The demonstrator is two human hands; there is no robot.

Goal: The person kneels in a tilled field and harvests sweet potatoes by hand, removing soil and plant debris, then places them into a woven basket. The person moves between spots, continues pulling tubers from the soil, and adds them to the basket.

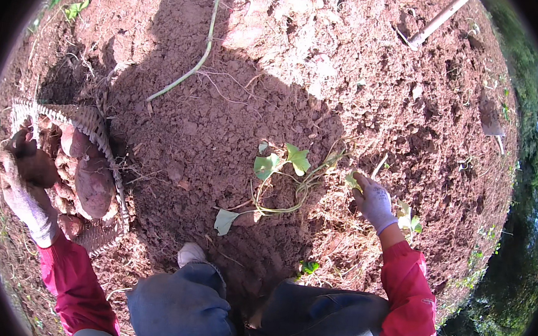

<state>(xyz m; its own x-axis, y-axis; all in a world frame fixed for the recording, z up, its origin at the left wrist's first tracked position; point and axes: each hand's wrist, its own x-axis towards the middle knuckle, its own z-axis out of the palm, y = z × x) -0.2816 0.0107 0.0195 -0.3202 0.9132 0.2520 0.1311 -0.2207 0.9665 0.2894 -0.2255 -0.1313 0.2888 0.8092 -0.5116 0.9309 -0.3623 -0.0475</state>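
My left hand (pixel 30 198), in a soiled white glove, is at the near left rim of a woven basket (pixel 120 190). Its fingers lie against a dark, soil-covered lump (pixel 37 168), likely a tuber; whether they grip it I cannot tell. Large reddish sweet potatoes (pixel 93 187) fill the basket. Over on the right, my gloved right hand (pixel 374 199) reaches down to the soil, its fingertips at a pale green leaf (pixel 353 180); the grip is unclear. Left of that hand lies a curled vine (pixel 277 211) with several leaves.
Loose reddish soil (pixel 196 144) surrounds me. A long green stem (pixel 204 60) lies at the upper middle. A hoe-like tool with a wooden handle (pixel 440 20) rests at the upper right. My bent knees (pixel 180 302) are at the bottom, and trees (pixel 525 186) stand along the right edge.
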